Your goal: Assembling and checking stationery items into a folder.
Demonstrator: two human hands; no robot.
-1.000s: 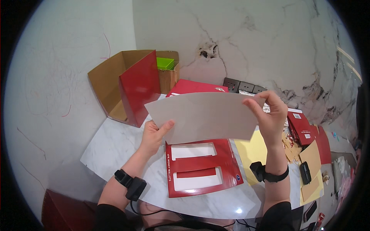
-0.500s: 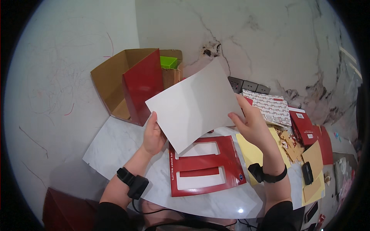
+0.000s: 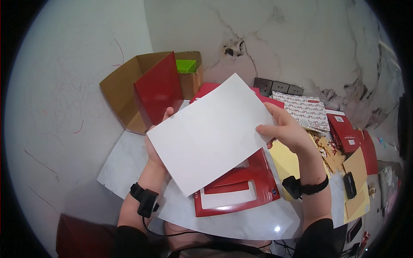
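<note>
A stiff blank white sheet of card (image 3: 211, 133) is held tilted above the table. My right hand (image 3: 286, 129) pinches its right edge, thumb on top and the other fingers partly hidden beneath. At the left edge my left hand (image 3: 154, 148) supports the sheet, closed around it from below; most of its fingers are hidden behind the card. Under the sheet lies a red card sleeve (image 3: 267, 180) with cut-out windows, partly covered, on the white marbled table (image 3: 180, 215).
An open cardboard box (image 3: 159, 90), red outside, stands at the back left, a green box (image 3: 186, 66) beyond it. To the right are yellow sheets (image 3: 284, 157), patterned envelopes (image 3: 301, 109), red packs (image 3: 344, 133), paper scraps (image 3: 329, 152) and a black stapler-like object (image 3: 349, 185).
The sheet has swung flatter and shifted left, covering more of the red sleeve. My left hand has moved from the sheet's lower left edge to further under it.
</note>
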